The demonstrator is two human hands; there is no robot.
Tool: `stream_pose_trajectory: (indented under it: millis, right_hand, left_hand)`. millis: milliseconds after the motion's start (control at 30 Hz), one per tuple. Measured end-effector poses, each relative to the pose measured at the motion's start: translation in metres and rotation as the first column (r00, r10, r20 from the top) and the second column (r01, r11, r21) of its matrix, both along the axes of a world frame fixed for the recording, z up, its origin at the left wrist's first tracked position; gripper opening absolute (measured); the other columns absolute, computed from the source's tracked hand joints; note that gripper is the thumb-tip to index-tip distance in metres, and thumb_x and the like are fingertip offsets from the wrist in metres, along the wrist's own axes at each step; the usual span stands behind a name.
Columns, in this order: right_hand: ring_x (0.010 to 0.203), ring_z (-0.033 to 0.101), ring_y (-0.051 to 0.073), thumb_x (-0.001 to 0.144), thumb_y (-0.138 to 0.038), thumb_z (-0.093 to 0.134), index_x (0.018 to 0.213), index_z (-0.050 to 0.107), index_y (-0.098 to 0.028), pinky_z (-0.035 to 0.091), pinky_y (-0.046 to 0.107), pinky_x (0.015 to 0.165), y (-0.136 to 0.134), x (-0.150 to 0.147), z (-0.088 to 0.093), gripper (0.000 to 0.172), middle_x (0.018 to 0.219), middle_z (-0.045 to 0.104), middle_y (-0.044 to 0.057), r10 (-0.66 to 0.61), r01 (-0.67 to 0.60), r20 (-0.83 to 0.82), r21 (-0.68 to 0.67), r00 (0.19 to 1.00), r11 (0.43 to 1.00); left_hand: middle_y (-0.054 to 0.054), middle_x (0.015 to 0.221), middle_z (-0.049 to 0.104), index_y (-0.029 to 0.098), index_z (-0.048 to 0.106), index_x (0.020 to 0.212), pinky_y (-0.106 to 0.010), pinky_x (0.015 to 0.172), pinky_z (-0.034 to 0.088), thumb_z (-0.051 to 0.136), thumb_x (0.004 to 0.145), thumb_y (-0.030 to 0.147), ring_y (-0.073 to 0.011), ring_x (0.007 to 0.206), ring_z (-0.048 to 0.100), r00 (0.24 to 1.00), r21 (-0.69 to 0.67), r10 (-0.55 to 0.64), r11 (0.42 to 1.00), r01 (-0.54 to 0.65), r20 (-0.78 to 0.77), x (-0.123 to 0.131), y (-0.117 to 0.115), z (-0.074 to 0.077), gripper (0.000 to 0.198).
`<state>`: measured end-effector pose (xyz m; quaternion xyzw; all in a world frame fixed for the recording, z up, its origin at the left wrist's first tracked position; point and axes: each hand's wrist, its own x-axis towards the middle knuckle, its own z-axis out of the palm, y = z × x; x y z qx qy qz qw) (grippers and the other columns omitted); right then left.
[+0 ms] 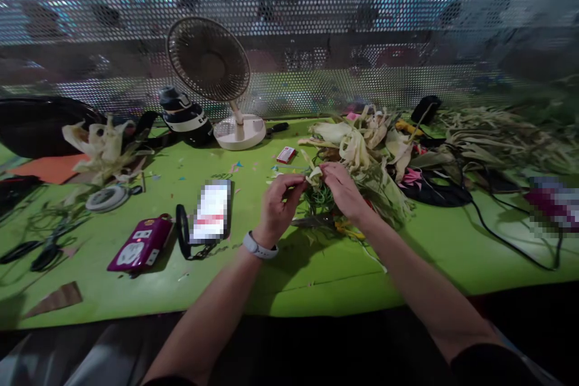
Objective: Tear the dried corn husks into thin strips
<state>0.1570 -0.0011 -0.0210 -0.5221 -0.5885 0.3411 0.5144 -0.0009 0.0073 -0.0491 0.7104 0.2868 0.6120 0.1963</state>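
Between the fingertips of both hands is a pale corn husk strip (313,176), partly hidden by the fingers. My left hand (281,200), with a watch (260,246) on its wrist, pinches it from the left. From the right, my right hand (342,192) grips the same piece with its fingers bent. Under and beside the hands lie green stringy strands (318,198). A heap of dried corn husks (357,145) spreads just behind and to the right of my right hand.
A white fan (239,131) and a dark bottle (187,120) stand at the back. On the left are a phone (211,211), a purple power strip (142,244), scissors (45,250) and a tape roll (107,198). A black cable (502,235) runs along the right.
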Motion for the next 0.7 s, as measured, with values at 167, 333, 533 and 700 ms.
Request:
stream_pose_trajectory:
  millis: [167, 333, 533, 700]
  right_hand:
    - [0.069, 0.051, 0.016, 0.078, -0.035, 0.048, 0.077, 0.05, -0.022, 0.045, 0.032, 0.071, -0.002, -0.001, 0.001, 0.013, 0.07, 0.053, -0.002, 0.157, -0.227, -0.358, -0.161, 0.92, 0.961]
    - [0.07, 0.054, 0.014, 0.069, -0.03, 0.061, 0.086, 0.046, -0.023, 0.046, 0.031, 0.071, -0.005, -0.003, 0.001, 0.024, 0.076, 0.056, -0.004, 0.244, -0.326, -0.463, -0.105, 0.852, 0.94]
    - [0.075, 0.053, 0.015, 0.075, -0.037, 0.067, 0.08, 0.052, -0.021, 0.043, 0.029, 0.073, -0.012, -0.001, 0.007, 0.022, 0.078, 0.057, 0.0, 0.207, -0.214, 0.059, 0.148, 0.976, 0.966]
    - [0.077, 0.055, 0.017, 0.085, -0.032, 0.056, 0.081, 0.056, -0.021, 0.043, 0.03, 0.074, -0.01, 0.004, 0.005, 0.012, 0.08, 0.06, 0.003, 0.143, -0.217, 0.261, 0.28, 0.955, 0.935]
  left_hand:
    - [-0.005, 0.093, 0.065, 0.018, 0.061, 0.093, -0.025, 0.069, 0.057, 0.058, 0.086, 0.019, -0.0122, 0.083, 0.065, 0.999, -0.012, 0.039, 0.999, -0.039, -0.007, -0.001, -0.001, 0.001, 0.008]
    - [-0.004, 0.091, 0.065, 0.018, 0.061, 0.092, -0.025, 0.069, 0.057, 0.057, 0.086, 0.026, -0.0111, 0.077, 0.064, 0.994, -0.104, 0.068, 0.993, -0.059, 0.081, 0.0, 0.001, 0.002, 0.011]
    - [-0.004, 0.086, 0.065, 0.017, 0.061, 0.091, -0.024, 0.067, 0.055, 0.059, 0.085, 0.029, -0.0108, 0.073, 0.063, 0.99, -0.149, 0.111, 0.984, -0.098, 0.084, 0.001, 0.001, 0.005, 0.013]
    - [-0.005, 0.087, 0.066, 0.017, 0.06, 0.09, -0.025, 0.069, 0.055, 0.058, 0.086, 0.03, -0.0114, 0.075, 0.064, 0.995, -0.138, 0.079, 0.988, -0.07, 0.064, 0.001, 0.0, 0.007, 0.014]
